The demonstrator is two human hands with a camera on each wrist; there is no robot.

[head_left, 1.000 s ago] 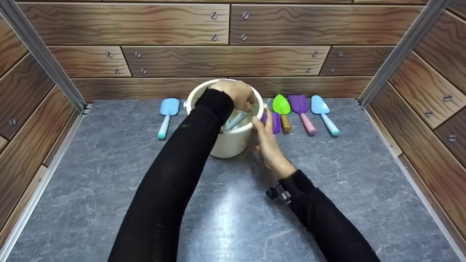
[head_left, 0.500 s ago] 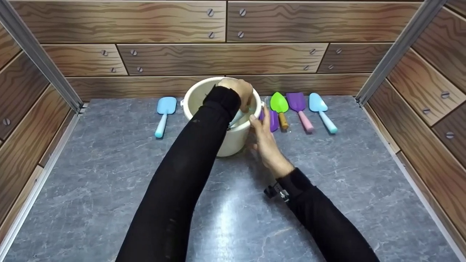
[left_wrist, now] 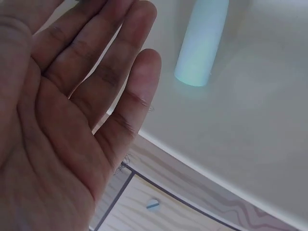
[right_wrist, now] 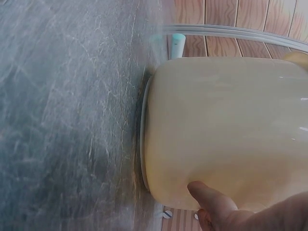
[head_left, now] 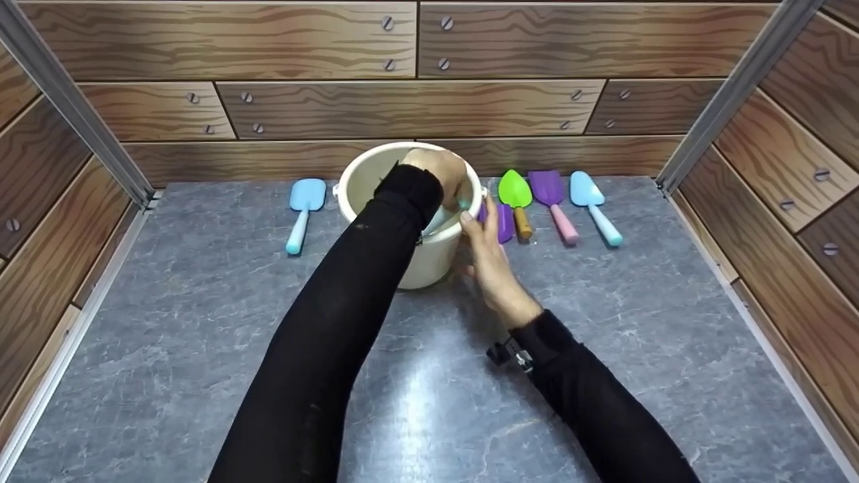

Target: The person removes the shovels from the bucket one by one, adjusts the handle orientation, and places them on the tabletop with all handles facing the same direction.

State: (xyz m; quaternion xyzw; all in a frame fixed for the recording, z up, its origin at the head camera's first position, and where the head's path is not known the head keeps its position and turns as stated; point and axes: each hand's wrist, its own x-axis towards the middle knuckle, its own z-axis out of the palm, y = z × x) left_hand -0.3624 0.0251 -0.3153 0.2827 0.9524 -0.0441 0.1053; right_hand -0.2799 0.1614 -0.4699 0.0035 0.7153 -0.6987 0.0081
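Observation:
My left hand (head_left: 436,171) reaches down inside a white bucket (head_left: 426,265), fingers pointing down. A pale blue shovel handle (left_wrist: 202,43) leans inside the bucket, beside the little finger in the left wrist view. Ring and little fingers look loosely extended; the thumb tip and index tip lie outside that view, so I cannot tell whether they pinch something. My right hand (head_left: 493,268) rests against the bucket's right side, fingers straight and thumb near the rim. In the right wrist view, one of its digits touches the bucket wall (right_wrist: 216,115).
A blue shovel (head_left: 303,218) lies left of the bucket. To its right lie a green trowel (head_left: 515,190), a purple shovel (head_left: 549,189) with a pink handle, a light blue trowel (head_left: 594,204) and another purple shovel (head_left: 504,223), partly hidden. A wood-patterned wall (head_left: 409,107) stands behind.
My left hand has shifted slightly right and deeper into the bucket, covering more of the handles inside. The right hand stays against the bucket.

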